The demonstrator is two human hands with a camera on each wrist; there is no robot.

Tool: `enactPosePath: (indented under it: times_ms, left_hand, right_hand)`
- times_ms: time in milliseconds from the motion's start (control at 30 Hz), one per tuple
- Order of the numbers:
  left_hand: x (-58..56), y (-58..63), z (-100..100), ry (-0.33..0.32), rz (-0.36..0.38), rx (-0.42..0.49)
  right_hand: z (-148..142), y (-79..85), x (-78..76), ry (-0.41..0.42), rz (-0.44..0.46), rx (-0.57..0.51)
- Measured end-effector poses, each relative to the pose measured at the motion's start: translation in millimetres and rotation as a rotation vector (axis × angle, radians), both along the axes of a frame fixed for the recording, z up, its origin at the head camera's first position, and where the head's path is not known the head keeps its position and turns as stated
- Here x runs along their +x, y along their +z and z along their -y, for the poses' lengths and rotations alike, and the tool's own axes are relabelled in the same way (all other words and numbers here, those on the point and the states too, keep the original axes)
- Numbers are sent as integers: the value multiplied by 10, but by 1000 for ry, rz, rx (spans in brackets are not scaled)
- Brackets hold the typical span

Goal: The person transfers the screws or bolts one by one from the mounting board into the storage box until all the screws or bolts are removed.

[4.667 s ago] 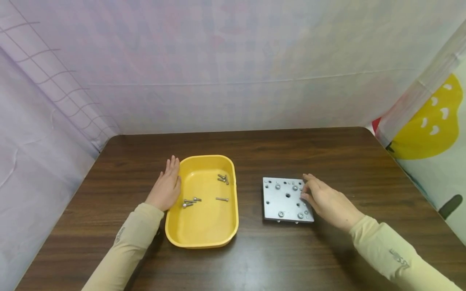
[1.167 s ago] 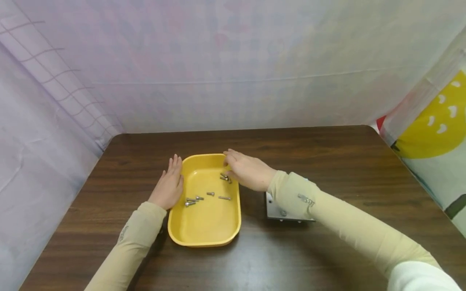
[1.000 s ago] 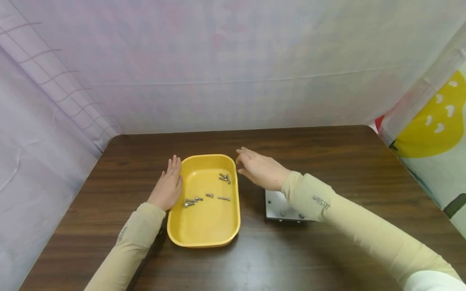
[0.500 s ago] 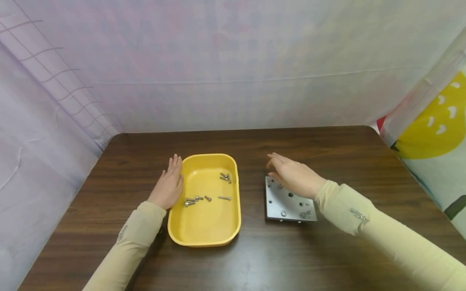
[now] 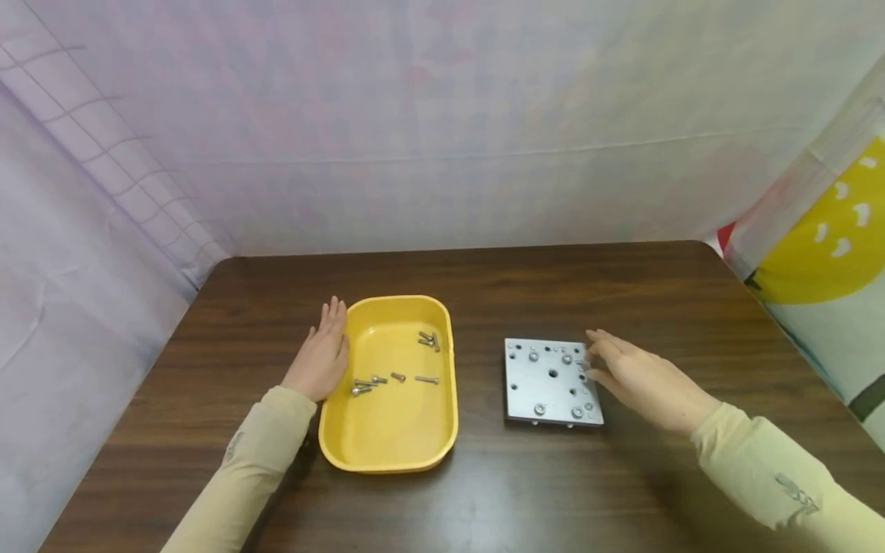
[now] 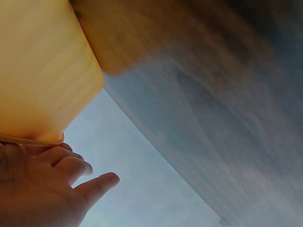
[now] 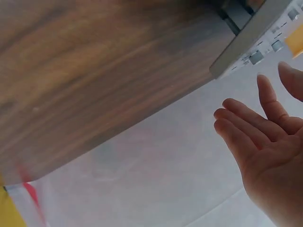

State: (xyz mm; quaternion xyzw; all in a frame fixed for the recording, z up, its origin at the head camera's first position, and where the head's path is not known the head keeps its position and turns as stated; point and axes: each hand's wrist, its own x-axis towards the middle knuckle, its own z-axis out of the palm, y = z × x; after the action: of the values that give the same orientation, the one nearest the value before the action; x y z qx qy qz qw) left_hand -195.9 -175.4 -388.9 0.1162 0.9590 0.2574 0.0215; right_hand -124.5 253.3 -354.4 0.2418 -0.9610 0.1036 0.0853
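Note:
A yellow plastic tray (image 5: 387,445) sits left of centre on the table. My left hand (image 5: 319,353) rests along its left rim with straight fingers; in the left wrist view, the fingers (image 6: 71,168) lie against the rim. Inside the tray are several loose metal socket-head screws: a small cluster (image 5: 429,341) at the back right, a long screw (image 5: 427,379), a short screw (image 5: 398,376) and a group (image 5: 365,386) at the left. My right hand (image 5: 643,380) is beside the right edge of a silver metal plate (image 5: 535,388). Its fingers are relaxed, thumb and index apart, with nothing between them.
Several screws, such as this front-left one (image 5: 540,409), stand in holes in the plate, and small ends show beneath its front edge. The dark wooden table (image 5: 470,491) extends around both. Pale curtains (image 5: 442,138) hang behind the table's back edge.
A short screw has appeared in the tray's middle and turned slightly. My right hand went from the plate to the tray, then back right to the plate's edge. The left hand stayed put.

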Motion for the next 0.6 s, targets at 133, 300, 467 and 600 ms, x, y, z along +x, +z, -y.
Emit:
enactPosePath:
  times_ms: [133, 300, 467, 600]
  left_hand:
    - [-5, -17, 12, 2, -1, 3]
    - [0, -18, 8, -3, -9, -1]
    - [-7, -9, 12, -2, -8, -3]
    - [-9, -16, 6, 2, -8, -4]
  right_hand:
    - [-71, -101, 111, 36, -106, -27]
    - [-92, -208, 249, 26, -130, -59]
    - [-60, -285, 317, 36, -146, -62]
    - [-21, -296, 323, 37, -146, -63]
